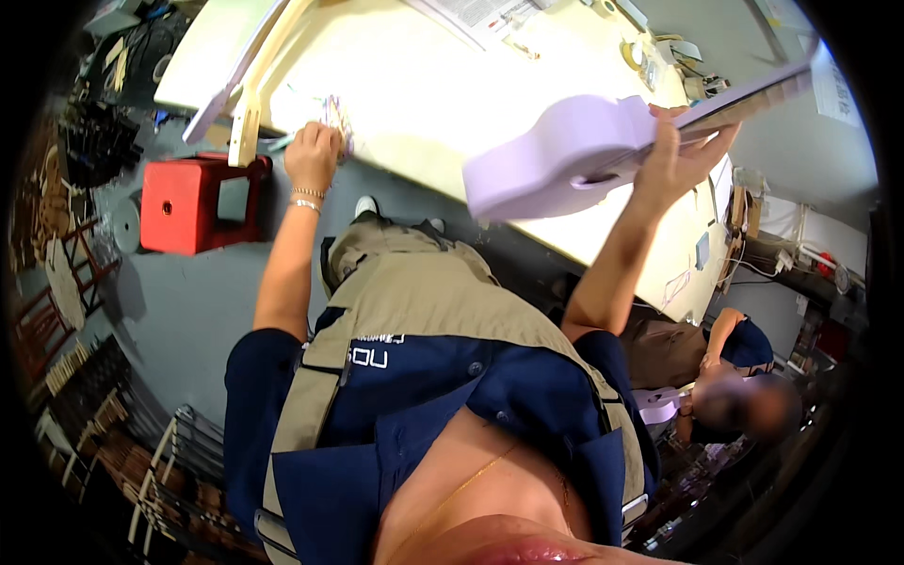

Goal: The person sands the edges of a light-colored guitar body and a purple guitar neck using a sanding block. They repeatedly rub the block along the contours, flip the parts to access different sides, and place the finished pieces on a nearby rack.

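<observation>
My right hand (670, 165) grips a lilac ukulele (556, 155) where its neck meets the body. The ukulele is tilted over the table, its body toward the middle and its neck pointing up to the far right. At the table's near left edge, my left hand (314, 155) is closed, fingers curled down. Beside its fingers lies a bundle of thin coloured strands (336, 118), and a bit of something teal pokes out on its left. Whether the fingers hold any of this is hidden.
A pale wooden neck (247, 122) and a lilac neck (212, 115) jut over the left edge of the cream table (414, 113). A red stool (179, 205) stands below them. Tape rolls (633, 55) lie at the back. Another person (744, 339) works at right with a lilac instrument.
</observation>
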{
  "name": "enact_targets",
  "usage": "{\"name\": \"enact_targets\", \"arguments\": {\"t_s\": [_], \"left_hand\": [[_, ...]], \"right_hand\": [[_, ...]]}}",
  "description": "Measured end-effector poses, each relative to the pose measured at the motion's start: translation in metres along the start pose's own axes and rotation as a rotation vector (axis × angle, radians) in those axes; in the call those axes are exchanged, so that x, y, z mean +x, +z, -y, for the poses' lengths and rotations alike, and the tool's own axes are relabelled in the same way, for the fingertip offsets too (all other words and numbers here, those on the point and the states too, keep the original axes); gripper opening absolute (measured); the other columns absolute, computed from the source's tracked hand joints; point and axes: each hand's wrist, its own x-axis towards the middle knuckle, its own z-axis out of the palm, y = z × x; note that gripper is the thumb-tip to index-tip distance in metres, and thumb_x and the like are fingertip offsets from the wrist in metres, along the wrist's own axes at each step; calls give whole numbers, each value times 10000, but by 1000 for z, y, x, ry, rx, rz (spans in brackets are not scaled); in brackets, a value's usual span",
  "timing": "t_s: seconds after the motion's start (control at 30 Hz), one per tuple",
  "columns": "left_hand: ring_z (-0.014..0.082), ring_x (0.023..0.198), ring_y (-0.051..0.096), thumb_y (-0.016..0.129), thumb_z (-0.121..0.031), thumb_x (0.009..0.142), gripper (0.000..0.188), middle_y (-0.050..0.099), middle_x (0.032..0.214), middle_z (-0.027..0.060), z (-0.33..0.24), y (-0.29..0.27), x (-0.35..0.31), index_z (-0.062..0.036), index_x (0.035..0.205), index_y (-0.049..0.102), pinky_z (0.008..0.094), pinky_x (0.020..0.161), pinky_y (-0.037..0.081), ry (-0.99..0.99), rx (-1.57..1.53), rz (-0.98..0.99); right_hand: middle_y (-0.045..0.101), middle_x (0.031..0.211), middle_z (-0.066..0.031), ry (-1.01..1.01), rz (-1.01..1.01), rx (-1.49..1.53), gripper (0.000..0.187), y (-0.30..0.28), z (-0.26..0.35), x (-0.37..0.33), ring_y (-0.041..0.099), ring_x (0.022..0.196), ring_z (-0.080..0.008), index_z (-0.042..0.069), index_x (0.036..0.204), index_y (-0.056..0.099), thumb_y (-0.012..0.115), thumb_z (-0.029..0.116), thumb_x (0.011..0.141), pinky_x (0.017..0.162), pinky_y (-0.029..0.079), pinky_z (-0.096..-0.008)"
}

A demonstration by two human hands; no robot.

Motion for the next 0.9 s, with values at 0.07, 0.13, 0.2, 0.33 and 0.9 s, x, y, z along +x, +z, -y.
{"name": "enact_targets", "arguments": {"t_s": [0.07,0.13,0.2,0.33,0.9], "left_hand": [[202,655,532,641,-145,736,113,510,736,21,-3,-8,2,-123,673,551,319,533,439,-6,25,94],[210,728,529,599,-127,753,36,521,805,34,-4,-19,2,-107,747,569,322,605,441,34,113,261],[227,858,504,544,-108,753,133,519,907,57,-10,-30,0,-77,874,589,352,740,415,51,231,472],[242,961,498,543,-130,811,224,533,1005,83,-51,-41,17,-45,1007,612,371,841,391,-6,215,537],[328,1040,576,305,-399,976,536,540,1167,207,-184,51,103,-16,1352,285,391,812,529,-1188,-1641,1053]], "right_hand": [[524,968,-157,192,198,189,663,-4,-5,18,594,732,-184,-79,1355,219,549,60,796,716,515,-308],[530,714,-70,376,368,367,517,-4,-24,25,572,597,-153,-62,1299,331,496,160,862,620,527,-301],[517,708,-49,736,439,573,465,15,-50,7,562,596,-129,-34,1247,410,527,210,869,598,526,-289],[544,714,-51,1250,499,472,541,46,-82,-46,563,562,-123,16,1261,419,611,266,821,567,527,-286],[645,847,-84,220,313,-782,169,22,-206,-113,592,790,-267,77,891,678,657,212,792,693,469,-363]]}}
